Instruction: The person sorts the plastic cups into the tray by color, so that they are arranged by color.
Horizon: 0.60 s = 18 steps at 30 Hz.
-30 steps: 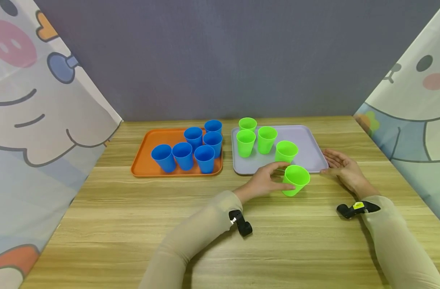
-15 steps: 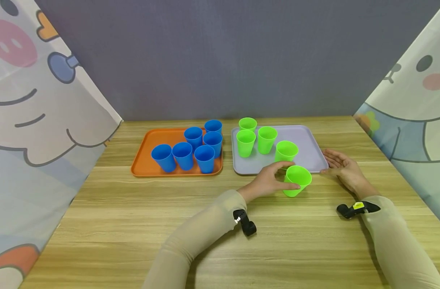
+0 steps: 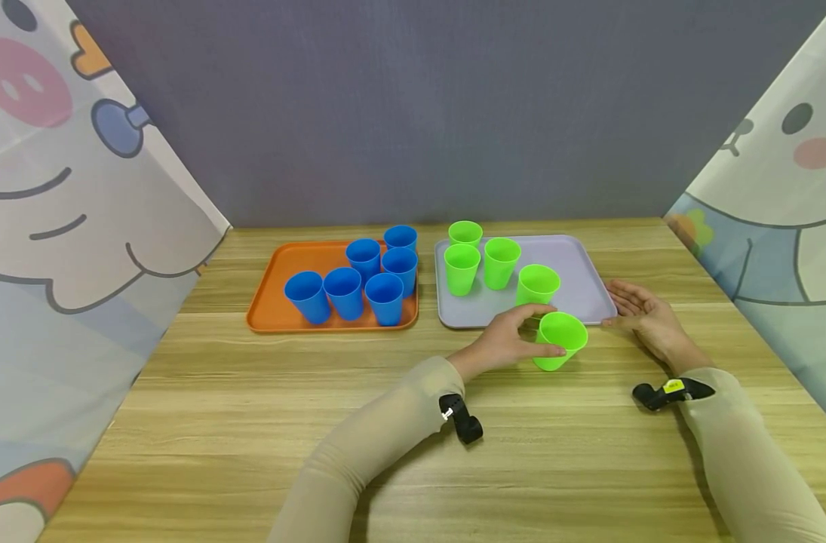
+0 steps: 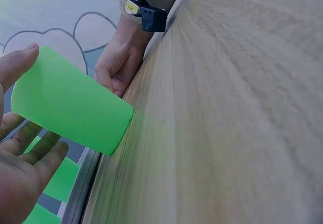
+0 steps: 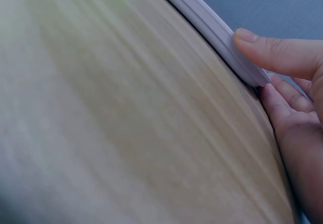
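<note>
My left hand [image 3: 504,341] holds a bright green plastic cup [image 3: 560,341] upright at the wooden table in front of the pale lilac tray [image 3: 582,283]. In the left wrist view, the thumb lies along one side of the cup [image 4: 70,100] and the fingers along the other. My right hand [image 3: 646,320] pinches the tray's near right corner; in the right wrist view the thumb [image 5: 275,55] lies on the rim [image 5: 222,37] and the fingers sit around the corner. Several more green cups [image 3: 501,262] stand on the tray, one of them [image 3: 538,285] right behind the held cup.
Left of the lilac tray lies an orange tray [image 3: 277,290] with several blue cups [image 3: 345,294] standing toward its right side. A dark grey panel [image 3: 419,113] rises behind the table [image 3: 250,422]. Cartoon-printed cloth [image 3: 59,302] hangs at both sides.
The left hand and the green cup have shifted slightly to the right. The right hand, both trays and the other cups are where they were.
</note>
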Each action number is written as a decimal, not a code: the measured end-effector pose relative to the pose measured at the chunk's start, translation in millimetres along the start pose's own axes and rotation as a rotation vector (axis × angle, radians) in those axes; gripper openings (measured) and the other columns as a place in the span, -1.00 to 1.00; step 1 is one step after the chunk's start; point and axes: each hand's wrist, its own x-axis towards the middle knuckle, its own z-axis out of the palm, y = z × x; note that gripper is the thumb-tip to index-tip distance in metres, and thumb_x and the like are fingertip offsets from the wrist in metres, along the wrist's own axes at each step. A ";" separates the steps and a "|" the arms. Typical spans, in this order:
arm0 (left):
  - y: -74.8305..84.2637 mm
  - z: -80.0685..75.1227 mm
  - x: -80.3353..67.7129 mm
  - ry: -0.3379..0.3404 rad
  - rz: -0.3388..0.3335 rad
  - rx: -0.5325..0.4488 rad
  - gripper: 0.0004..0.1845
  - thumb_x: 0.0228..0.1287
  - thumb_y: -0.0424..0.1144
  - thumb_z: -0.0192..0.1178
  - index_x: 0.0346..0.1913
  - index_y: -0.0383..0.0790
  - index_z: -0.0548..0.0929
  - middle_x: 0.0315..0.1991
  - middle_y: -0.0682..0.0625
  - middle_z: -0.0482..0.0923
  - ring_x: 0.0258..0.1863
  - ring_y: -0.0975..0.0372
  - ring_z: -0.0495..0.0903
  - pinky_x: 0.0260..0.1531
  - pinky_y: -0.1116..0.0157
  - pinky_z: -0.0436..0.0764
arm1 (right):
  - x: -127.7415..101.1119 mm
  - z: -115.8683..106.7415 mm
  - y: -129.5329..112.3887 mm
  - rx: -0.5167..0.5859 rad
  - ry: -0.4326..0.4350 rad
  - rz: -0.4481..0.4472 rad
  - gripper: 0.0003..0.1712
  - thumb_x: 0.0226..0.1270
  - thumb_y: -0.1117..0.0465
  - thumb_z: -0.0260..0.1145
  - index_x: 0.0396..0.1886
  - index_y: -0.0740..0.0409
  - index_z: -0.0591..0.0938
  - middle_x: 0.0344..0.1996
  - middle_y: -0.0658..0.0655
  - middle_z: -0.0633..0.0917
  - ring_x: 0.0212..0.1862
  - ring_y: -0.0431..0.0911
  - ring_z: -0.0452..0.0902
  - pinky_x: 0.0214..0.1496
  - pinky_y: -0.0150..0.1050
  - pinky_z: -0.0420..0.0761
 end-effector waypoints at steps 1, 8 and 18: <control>0.3 0.0 0.0 -0.001 0.002 0.000 -0.27 0.10 -0.09 0.51 0.35 -0.10 0.50 0.29 0.11 0.49 0.26 0.39 0.38 0.26 0.35 0.33 | 0.0 -0.1 0.0 0.000 0.001 0.001 -0.18 -0.01 0.88 0.15 0.27 0.32 0.38 0.11 -0.04 0.63 0.13 -0.29 0.56 0.13 -0.46 0.50; 1.4 0.6 0.2 -0.007 0.005 -0.006 -0.29 0.10 -0.11 0.52 0.34 -0.09 0.51 0.23 0.13 0.52 0.18 0.43 0.42 0.22 0.38 0.36 | -0.2 0.2 -0.4 -0.005 0.004 0.003 -0.18 -0.01 0.88 0.15 0.28 0.32 0.38 0.11 -0.04 0.63 0.13 -0.29 0.56 0.13 -0.46 0.49; 0.8 -2.2 -2.8 0.014 -0.001 0.004 -0.29 0.08 -0.09 0.53 0.33 -0.08 0.53 0.23 0.15 0.53 0.18 0.43 0.43 0.22 0.38 0.36 | -0.2 0.7 0.4 -0.014 0.012 0.007 -0.18 -0.01 0.87 0.16 0.28 0.31 0.38 0.11 -0.04 0.62 0.12 -0.30 0.56 0.13 -0.47 0.50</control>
